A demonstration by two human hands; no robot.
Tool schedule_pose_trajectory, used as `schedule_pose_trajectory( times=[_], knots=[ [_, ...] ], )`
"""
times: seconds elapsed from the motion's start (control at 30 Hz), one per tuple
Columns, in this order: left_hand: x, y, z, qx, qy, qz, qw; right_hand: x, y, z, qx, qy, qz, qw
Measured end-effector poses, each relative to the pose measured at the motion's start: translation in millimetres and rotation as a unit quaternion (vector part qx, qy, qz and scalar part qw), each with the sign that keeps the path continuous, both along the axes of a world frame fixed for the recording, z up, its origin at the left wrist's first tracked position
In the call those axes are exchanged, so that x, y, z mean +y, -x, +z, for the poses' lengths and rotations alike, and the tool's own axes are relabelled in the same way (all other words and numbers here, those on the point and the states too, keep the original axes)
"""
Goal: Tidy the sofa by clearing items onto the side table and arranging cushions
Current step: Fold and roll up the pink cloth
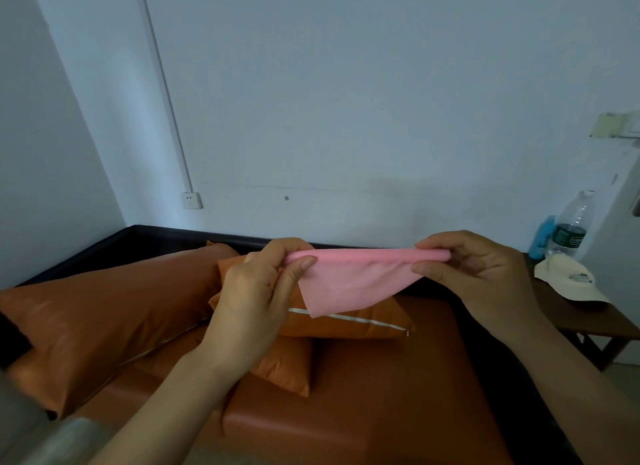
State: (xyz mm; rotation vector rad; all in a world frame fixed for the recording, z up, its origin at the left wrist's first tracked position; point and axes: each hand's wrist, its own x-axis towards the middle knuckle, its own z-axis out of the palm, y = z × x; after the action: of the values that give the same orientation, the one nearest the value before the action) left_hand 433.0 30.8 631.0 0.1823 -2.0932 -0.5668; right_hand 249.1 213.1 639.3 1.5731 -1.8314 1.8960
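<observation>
Two hands: both up over the sofa, stretching one cloth between them.
Left hand (258, 291): thumb + curled fingers pinch the cloth's left end; thumb lies flat on top, nail showing.
Right hand (481, 270): thumb under, fingers (440, 244) over, pinching the rolled right end.
Cloth (349, 277): pink, thin, soft, matte. Top edge folded/rolled into a straight band running fingertip to fingertip; rest hangs below the fingers as a limp triangle, point down, in the air w/ nothing under it touching.
Cushions: 3, orange, smooth w/ slight sheen, leather-like. Zip cushion (346, 322) just below the cloth's point, flattish, white zip along its near edge, metal pull at right end. Small cushion (287, 364) under it, beside the left wrist, plump w/ sharp corner. Long cushion (104, 312) left of the left hand, bolster-like, creased.
Sofa (363, 412): orange seat, same glossy skin, flat; dark frame at back + right side.
Side table (588, 319): right of the right hand, brown wood-look top, dark legs.
Cap (571, 279): cream fabric, soft, on the table just past the right knuckles.
Bottle (571, 225): clear plastic, ribbed, green label, upright behind the cap.
Blue item (542, 237): beside the bottle, can't tell what.
</observation>
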Motion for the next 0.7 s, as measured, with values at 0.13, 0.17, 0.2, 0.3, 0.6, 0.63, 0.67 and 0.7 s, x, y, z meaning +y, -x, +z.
schedule_pose_trajectory(
  times=[0.13, 0.17, 0.2, 0.3, 0.6, 0.63, 0.67, 0.7],
  knots=[
    [-1.0, -0.1, 1.2, -0.023, 0.003, -0.003, 1.0, 1.2, 3.7, 0.5, -0.022, -0.015, 0.011, 1.0],
    [-1.1, -0.2, 1.0, -0.026, 0.007, -0.004, 1.0, 2.1, 5.3, 0.2, -0.032, -0.022, 0.03, 0.999],
    [-1.2, -0.3, 0.4, -0.028, 0.013, -0.004, 1.0, 3.1, 6.7, 0.1, -0.04, -0.029, 0.051, 0.997],
    [-1.6, 1.1, -1.5, -0.036, 0.027, 0.001, 0.999, 5.5, 9.7, -0.4, -0.044, -0.041, 0.058, 0.997],
    [-1.3, 2.0, 1.5, -0.042, 0.048, 0.004, 0.998, 8.0, 13.2, 3.5, 0.028, -0.038, -0.019, 0.999],
    [-1.9, 3.0, 2.1, -0.032, 0.051, 0.006, 0.998, 8.7, 15.0, 5.3, 0.045, -0.043, -0.017, 0.998],
    [-2.0, 4.2, 2.8, -0.023, 0.046, 0.004, 0.999, 9.3, 16.9, 7.0, 0.051, -0.044, -0.013, 0.998],
    [-2.5, 5.7, 3.2, -0.014, 0.038, 0.0, 0.999, 9.6, 18.5, 8.2, 0.047, -0.042, -0.006, 0.998]
  ],
)
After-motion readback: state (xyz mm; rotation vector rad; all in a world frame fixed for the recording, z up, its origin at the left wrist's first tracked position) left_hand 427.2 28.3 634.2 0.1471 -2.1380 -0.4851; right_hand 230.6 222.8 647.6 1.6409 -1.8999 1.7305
